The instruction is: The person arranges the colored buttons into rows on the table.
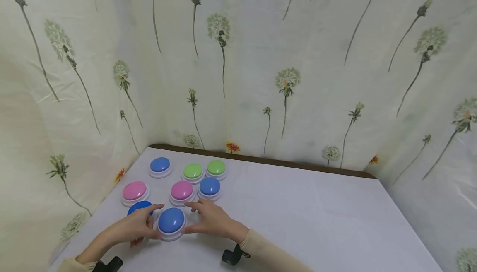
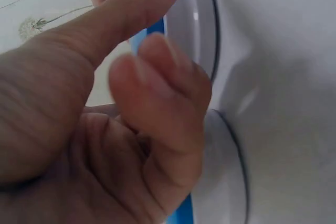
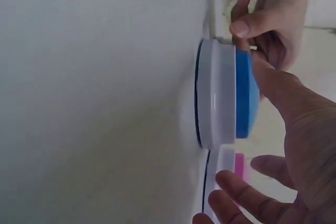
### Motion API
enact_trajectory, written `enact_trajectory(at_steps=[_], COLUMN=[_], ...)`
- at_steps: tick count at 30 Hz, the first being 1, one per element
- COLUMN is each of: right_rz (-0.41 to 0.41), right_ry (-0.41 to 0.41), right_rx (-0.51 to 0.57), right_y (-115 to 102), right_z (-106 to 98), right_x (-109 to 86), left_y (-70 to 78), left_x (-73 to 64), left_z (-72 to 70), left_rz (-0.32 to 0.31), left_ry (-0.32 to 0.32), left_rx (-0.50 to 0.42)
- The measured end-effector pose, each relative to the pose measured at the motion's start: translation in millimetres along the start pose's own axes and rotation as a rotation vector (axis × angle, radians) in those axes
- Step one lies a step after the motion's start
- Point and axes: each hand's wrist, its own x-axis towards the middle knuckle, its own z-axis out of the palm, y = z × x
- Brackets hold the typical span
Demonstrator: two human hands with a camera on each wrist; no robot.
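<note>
A blue push button with a round white base [image 1: 171, 221] lies on the white tabletop, with a hand on either side. My left hand [image 1: 136, 224] has its thumb against the left of that base, index finger stretched out, and other fingers bent in the left wrist view. On the right, my right hand [image 1: 214, 221] spreads thumb and index finger beside the same button; in the right wrist view its thumb [image 3: 278, 85] is by the blue dome, though contact is unclear. Another blue button [image 1: 140, 206] is partly hidden behind the left hand. A pink button [image 1: 181, 190] stands just beyond.
Another pink button [image 1: 134, 191] is at the left. Farther back are a blue button [image 1: 209, 186], two green buttons [image 1: 193, 171] [image 1: 216, 167] and one more blue button [image 1: 160, 164]. The white table [image 1: 316, 214] stretches right, with a flower-printed curtain [image 1: 253, 56] behind its dark back edge.
</note>
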Motion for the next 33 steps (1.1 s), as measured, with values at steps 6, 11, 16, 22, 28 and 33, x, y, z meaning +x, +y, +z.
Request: enact_trajectory(at_steps=[6, 11, 16, 22, 28, 33], right_rz=[-0.048, -0.063, -0.040, -0.020, -0.035, -0.048], right_ry=[-0.014, -0.027, -0.034, -0.018, -0.009, 0.005], right_rx=[-0.024, 0.000, -0.027, -0.094, -0.127, -0.142], right_y=[0, -2, -7, -10, -8, -8], right_z=[15, 19, 21, 24, 22, 15], right_x=[10.3, 13.9, 15.1, 14.1, 13.1, 8.3], left_y=[-10.8, -13.2, -12.4, -13.5, -11.6, -5.4], left_x=[4.0, 7.5, 7.6, 5.3, 6.1, 6.1], left_z=[9.5, 17.4, 19.5, 18.7, 18.2, 19.3], left_rz=[0.009, 0.011, -0.021, -0.006, 0.021, 0.018], left_ry=[0.008, 0.044, 0.082, 0.096, 0.111, 0.129], left_rx=[0.031, 0.038, 0.037, 0.052, 0.085, 0.132])
